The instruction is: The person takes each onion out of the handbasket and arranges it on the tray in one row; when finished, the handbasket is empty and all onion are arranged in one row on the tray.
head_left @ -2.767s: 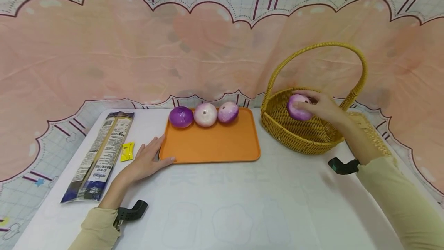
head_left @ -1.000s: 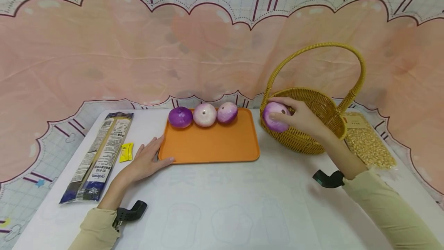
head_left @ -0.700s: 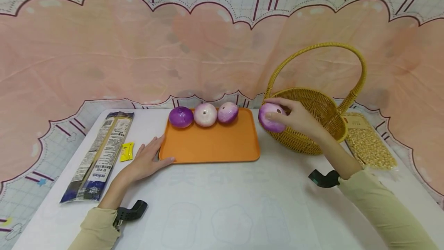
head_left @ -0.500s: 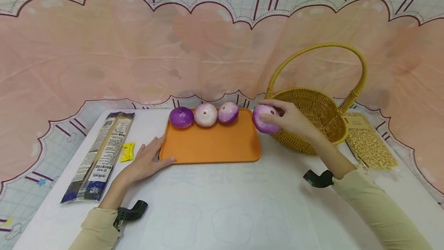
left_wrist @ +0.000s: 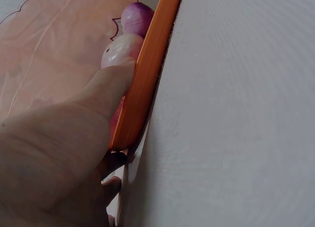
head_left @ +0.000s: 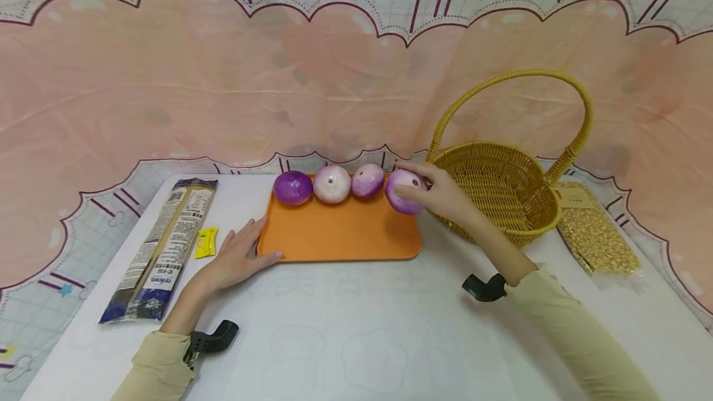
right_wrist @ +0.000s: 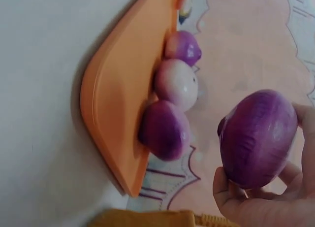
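My right hand [head_left: 445,197] grips a purple onion [head_left: 403,206] over the back right corner of the orange tray [head_left: 340,234]. In the right wrist view, fingers and thumb wrap the onion, and a gap shows between it and the tray. Along the tray's back edge sit a dark purple onion [head_left: 293,188], a whitish onion [head_left: 332,184] and a pale purple onion [head_left: 368,181]. My left hand [head_left: 236,258] rests at the tray's front left corner, fingers spread along the side. Its thumb lies on the rim in the left wrist view.
A yellow wicker basket [head_left: 484,187] with a tall arched handle stands right of the tray. Beyond it lies a bag of corn kernels [head_left: 598,234]. To the left are a long noodle packet [head_left: 161,252] and a small yellow sachet [head_left: 205,242]. A patterned cloth hangs behind the table.
The right hand has carried the onion out of the basket, leftward past its rim, to above the tray's right end. The left hand has stayed at the tray's corner.
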{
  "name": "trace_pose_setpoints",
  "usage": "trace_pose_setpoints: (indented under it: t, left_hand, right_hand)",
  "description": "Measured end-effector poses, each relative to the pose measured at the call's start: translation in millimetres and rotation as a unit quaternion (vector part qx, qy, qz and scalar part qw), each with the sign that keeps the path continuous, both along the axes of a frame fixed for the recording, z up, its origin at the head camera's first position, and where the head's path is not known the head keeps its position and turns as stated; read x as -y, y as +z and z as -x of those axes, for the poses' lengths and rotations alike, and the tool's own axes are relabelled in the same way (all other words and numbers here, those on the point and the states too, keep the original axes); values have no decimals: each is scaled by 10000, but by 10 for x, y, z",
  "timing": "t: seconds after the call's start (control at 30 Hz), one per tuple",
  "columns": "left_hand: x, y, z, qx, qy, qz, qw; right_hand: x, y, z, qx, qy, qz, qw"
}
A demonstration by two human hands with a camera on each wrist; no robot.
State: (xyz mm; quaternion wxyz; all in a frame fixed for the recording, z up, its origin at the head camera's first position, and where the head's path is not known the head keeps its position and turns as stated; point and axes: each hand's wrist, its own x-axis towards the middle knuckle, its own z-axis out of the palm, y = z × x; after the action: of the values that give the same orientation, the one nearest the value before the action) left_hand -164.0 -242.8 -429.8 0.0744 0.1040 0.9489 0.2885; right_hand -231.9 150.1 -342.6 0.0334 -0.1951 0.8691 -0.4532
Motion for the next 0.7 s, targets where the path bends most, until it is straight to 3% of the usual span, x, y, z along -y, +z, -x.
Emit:
trace_pose_setpoints:
  t: [0.3,0.5,0.7]
  left_hand:
    - [-6,33,-18,-63,-6,-12,10000]
    - [-30,26,-31,6,25,-28,10000]
    - [-21,39,-41,-2,81,-45,10000]
  right_hand:
    - [180,-78,84,-223,-36,469,9986]
    - [236,-163,157,-194,-59,466,9987]
    - [299,-186,203,-464,23,577,9973]
